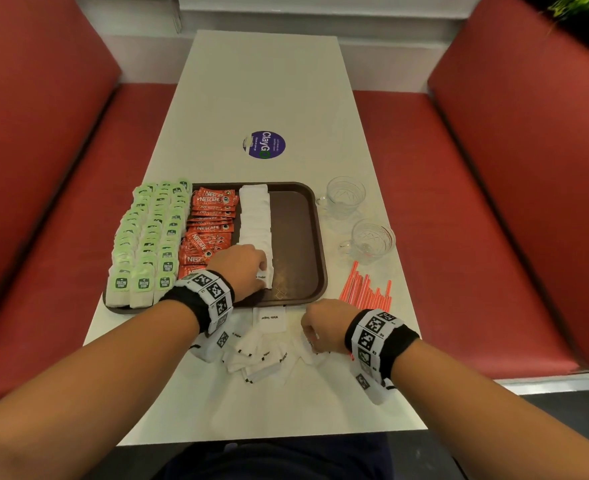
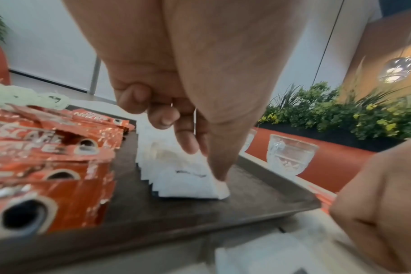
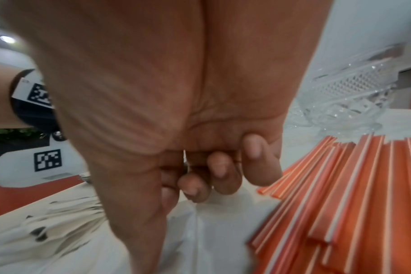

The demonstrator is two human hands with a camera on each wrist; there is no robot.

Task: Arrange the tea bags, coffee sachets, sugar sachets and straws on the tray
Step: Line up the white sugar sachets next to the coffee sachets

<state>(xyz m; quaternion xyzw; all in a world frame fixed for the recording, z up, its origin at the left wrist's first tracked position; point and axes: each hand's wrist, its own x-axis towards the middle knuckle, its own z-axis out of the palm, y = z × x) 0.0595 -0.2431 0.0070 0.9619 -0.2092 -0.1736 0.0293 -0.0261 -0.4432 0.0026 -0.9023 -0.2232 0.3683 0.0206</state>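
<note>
I am looking down on the tray (image 1: 300,237), my landmark. On it the tea bags (image 1: 147,237) are filling the left part, the coffee sachets (image 1: 210,223) are lying beside them, and a row of sugar sachets (image 1: 255,216) is running down the middle. My left hand (image 1: 241,265) is pinching the nearest sachet of that row (image 2: 190,183) between thumb and finger. My right hand (image 1: 324,327) is hovering just off the tray's near edge over the loose sugar sachets (image 1: 262,355), fingers curled; I cannot tell whether it is gripping one. The straws (image 1: 369,289) are lying off the tray's right near corner, below two glass cups (image 1: 346,197).
</note>
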